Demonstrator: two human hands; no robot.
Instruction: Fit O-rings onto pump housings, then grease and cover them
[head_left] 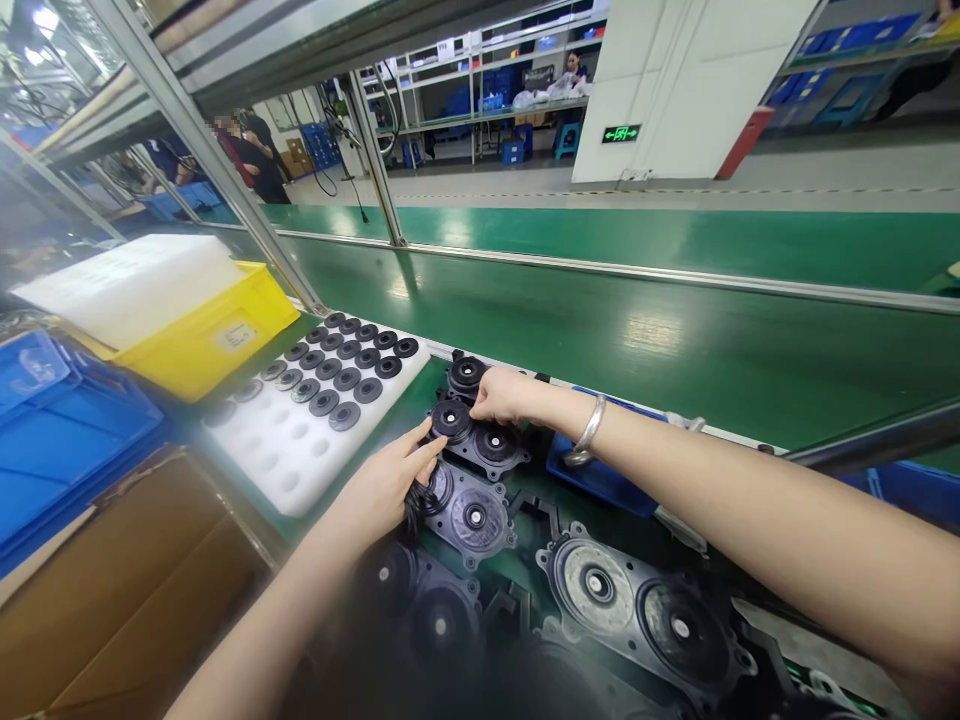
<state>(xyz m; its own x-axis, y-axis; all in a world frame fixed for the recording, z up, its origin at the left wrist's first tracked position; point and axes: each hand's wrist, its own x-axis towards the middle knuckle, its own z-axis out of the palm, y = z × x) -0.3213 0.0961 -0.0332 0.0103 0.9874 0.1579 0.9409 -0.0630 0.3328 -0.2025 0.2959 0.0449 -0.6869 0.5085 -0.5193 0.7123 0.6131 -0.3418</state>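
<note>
Several black plates with round rubber discs set in them lie in a row on the green bench, the nearest one [645, 610] large in the foreground. My left hand [390, 485] pinches one black rubber disc [452, 419] on the far plate [487, 445], fingers closed on its edge. My right hand [504, 396], a metal bangle on its wrist, presses closed fingertips on the same plate beside that disc. A white foam tray [300, 450] to the left holds several loose black discs in its far pockets; its near pockets are bare.
A yellow bin [217, 335] with white foam sheets stands at the left, a blue crate [52, 430] and a brown carton [127, 590] nearer. A green conveyor belt [637, 320] runs behind the bench. A blue tray [600, 470] lies under my right wrist. People stand far off.
</note>
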